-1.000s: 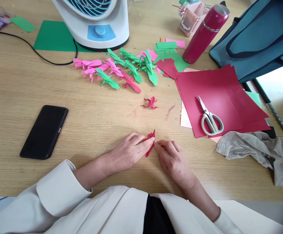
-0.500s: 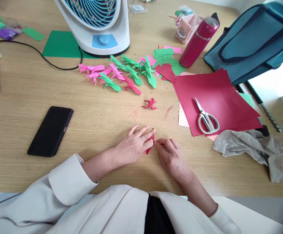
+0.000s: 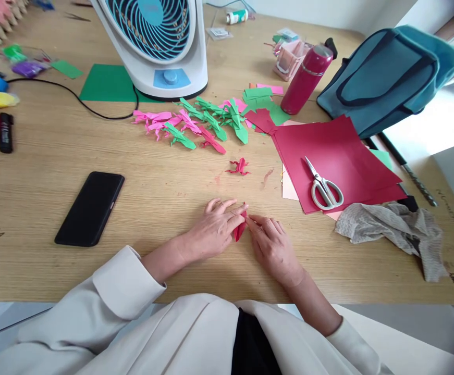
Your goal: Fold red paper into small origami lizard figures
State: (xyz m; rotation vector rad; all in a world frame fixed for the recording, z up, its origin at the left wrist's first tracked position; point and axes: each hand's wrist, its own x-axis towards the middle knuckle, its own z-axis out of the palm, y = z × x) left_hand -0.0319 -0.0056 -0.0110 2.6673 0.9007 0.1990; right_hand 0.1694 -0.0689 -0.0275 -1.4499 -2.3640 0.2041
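My left hand (image 3: 214,229) and my right hand (image 3: 272,247) meet on the wooden table (image 3: 39,172), both pinching a small folded red paper piece (image 3: 241,229) that lies pressed on the surface. The left fingers rest on top of it; the right thumb and forefinger grip its right edge. A finished small red origami figure (image 3: 239,166) lies a little beyond the hands. Farther back sits a row of pink and green origami figures (image 3: 195,122).
A black phone (image 3: 89,208) lies to the left. Red paper sheets (image 3: 336,156) with white scissors (image 3: 322,187) lie to the right, a grey cloth (image 3: 391,226) beside them. A white fan (image 3: 156,41), a magenta bottle (image 3: 305,78) and a blue bag (image 3: 383,73) stand behind.
The view has tilted up, showing more of the table's far side. The red piece now lies flatter under my fingers, with less of its tip standing up.
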